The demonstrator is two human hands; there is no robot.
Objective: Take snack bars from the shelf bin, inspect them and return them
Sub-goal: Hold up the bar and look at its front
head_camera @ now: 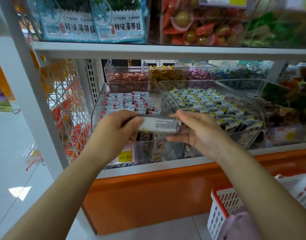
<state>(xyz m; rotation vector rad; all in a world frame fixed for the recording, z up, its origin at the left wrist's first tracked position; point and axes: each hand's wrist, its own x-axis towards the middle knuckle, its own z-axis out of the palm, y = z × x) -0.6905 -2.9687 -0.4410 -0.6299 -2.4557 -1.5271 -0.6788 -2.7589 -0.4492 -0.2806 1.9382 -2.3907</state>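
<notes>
Snack bar [158, 125]: pale wrapper, printed text panel facing up, held level in the air just in front of the clear shelf bin [96, 108] and above its front lip. The same red-and-white bars lie stacked in rows inside.

Left hand [117, 129]: fingers curled round the bar's left end, thumb on top. This is a firm grip.

Right hand [199, 130]: fingers nearly straight, meeting the bar's right end. Blur hides whether they pinch it or only steady it.

Step in hand, as I judge it: inspection, with the return not yet made.

- To do it well, hold by the ends only, so no finger covers the print.
- Tilt the panel toward the eyes rather than away, and pause, since the text reads soft here.
- Turn the bar over with the right hand while the left anchors it, and don't crush the wrapper.
- For the return, lay it flat along the existing rows.

Watch the neighbouring bin [209, 103] of yellow-and-black packets, which sits just beside this one and is the wrong home. A price tag [125, 156] hangs below the bin, and a basket [221, 205] is at lower right.
</notes>
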